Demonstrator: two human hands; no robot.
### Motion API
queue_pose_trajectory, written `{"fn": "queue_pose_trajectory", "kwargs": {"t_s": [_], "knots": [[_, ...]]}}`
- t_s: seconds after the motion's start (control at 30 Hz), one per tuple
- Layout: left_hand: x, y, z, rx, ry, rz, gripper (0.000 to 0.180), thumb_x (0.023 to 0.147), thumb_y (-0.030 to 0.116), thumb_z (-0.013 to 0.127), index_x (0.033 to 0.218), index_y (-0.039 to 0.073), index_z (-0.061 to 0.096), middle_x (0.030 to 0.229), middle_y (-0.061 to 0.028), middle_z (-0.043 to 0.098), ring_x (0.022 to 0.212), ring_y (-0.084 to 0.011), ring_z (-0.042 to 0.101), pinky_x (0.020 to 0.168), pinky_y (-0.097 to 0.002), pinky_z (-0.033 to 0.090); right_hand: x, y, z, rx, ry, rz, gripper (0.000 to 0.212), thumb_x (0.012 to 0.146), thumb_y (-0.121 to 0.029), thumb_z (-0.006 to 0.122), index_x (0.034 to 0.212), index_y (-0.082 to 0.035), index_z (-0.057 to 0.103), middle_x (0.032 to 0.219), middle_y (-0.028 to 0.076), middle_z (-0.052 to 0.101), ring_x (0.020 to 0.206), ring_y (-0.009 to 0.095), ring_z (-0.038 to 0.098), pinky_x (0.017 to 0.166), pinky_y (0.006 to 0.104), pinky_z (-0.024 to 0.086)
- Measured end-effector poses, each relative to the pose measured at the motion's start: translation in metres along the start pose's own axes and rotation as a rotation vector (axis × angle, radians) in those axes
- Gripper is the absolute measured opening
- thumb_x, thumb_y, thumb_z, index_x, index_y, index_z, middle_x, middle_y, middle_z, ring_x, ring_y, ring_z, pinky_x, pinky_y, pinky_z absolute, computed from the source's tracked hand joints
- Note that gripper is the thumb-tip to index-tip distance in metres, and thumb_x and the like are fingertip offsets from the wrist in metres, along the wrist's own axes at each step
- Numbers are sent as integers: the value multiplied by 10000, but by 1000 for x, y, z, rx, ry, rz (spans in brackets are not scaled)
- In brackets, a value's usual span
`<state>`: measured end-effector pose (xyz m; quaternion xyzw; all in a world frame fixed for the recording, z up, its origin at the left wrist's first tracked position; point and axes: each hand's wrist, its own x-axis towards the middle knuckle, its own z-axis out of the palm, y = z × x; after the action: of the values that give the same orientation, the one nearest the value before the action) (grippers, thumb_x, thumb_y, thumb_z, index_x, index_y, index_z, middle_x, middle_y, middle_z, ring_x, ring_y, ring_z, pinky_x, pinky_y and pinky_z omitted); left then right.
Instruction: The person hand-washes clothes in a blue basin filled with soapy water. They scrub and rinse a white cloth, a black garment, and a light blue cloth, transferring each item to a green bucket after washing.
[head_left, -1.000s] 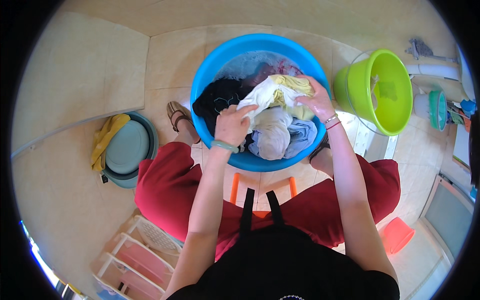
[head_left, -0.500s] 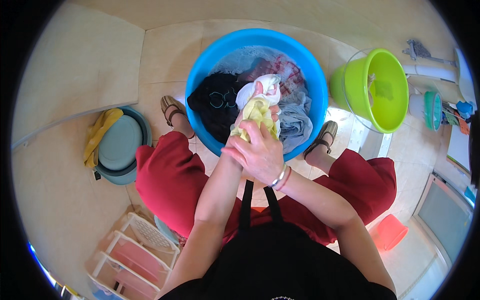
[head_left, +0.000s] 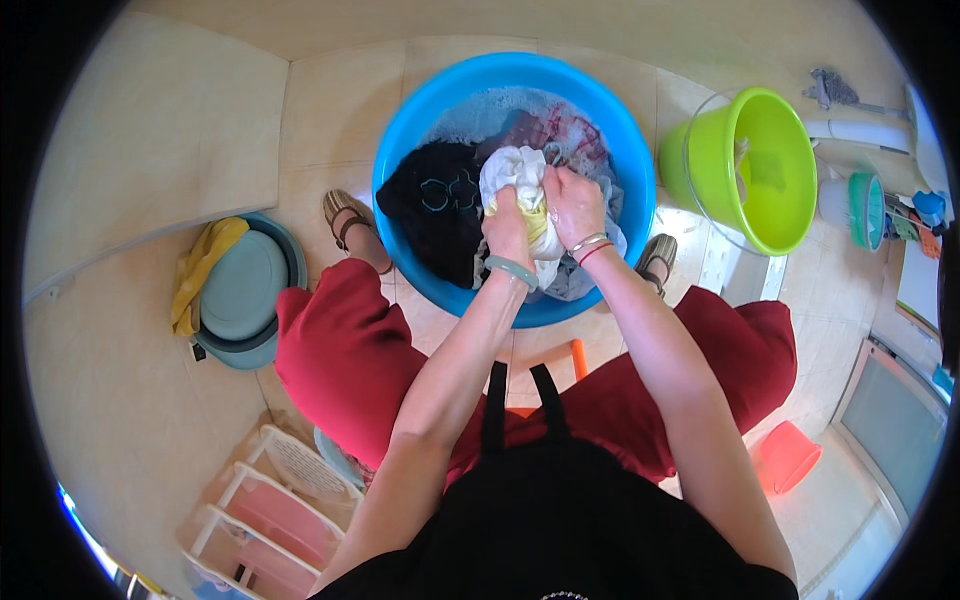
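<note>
Between my knees stands a round blue tub [head_left: 640, 170] with sudsy water and wet laundry. My left hand [head_left: 508, 228] and my right hand [head_left: 577, 206] are both closed on a bunched white and pale yellow cloth [head_left: 516, 172], held over the tub. The left hand grips its near left side, the right hand its right side. To the left in the tub lies a black garment [head_left: 432, 195] with a light blue outline pattern. A grey-blue cloth [head_left: 612, 205] shows at the right, partly under the held cloth. Behind it lies a red-and-white patterned cloth [head_left: 575, 130] in the suds.
A lime green bucket [head_left: 740, 150] with a wire handle stands right of the tub. At the left are stacked grey-green basins [head_left: 245, 285] with a yellow cloth [head_left: 205, 265] over the rim. A white rack [head_left: 262, 510] and a pink bucket [head_left: 789, 457] stand nearer me.
My hands were crossed, the right over the left wrist area with the cloth above. Now they sit side by side, both gripping the cloth, and the right hand has moved right and farther away.
</note>
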<state>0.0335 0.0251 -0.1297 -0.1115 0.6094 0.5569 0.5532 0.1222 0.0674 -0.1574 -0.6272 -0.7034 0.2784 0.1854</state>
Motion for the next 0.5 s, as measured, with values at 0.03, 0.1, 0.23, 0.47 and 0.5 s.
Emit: {"fn": "queue_pose_trajectory", "kwargs": {"t_s": [0.03,0.1,0.23,0.47,0.5], "knots": [[7,-3,-5,2,13,-28,403,876,301,571,1090,-38,609,990,-90,650,833,-176,638,719,-315,513,-4,-11,-5,-27,6,-32,310,911,-316,500,739,-72,582,788,170,630,662,389,612,579,504,474],[23,-12,-16,50,4,-75,424,888,331,551,1095,-34,609,976,-96,648,814,-173,633,711,-326,512,-23,-32,-12,-48,3,-162,249,905,-294,517,781,-87,575,748,141,599,614,369,604,551,482,476],[21,-22,-33,-310,-330,-12,390,898,356,533,1038,3,623,920,-67,653,781,-155,631,690,-314,511,-56,-80,-21,17,2,-348,213,901,-274,520,775,-107,561,726,126,562,585,348,591,544,467,475],[-3,-4,0,-128,-158,-72,432,919,348,536,1192,14,559,1128,-83,628,1005,-209,626,869,-314,488,18,25,-12,105,-81,114,363,930,-325,485,839,-4,627,747,206,636,776,370,628,671,444,491],[1,-6,-6,-174,-248,-81,489,929,404,513,1240,27,523,1179,-77,603,1066,-213,595,911,-329,465,15,30,-15,214,-45,158,354,929,-329,502,845,-11,631,736,184,642,758,341,637,669,415,494]]}}
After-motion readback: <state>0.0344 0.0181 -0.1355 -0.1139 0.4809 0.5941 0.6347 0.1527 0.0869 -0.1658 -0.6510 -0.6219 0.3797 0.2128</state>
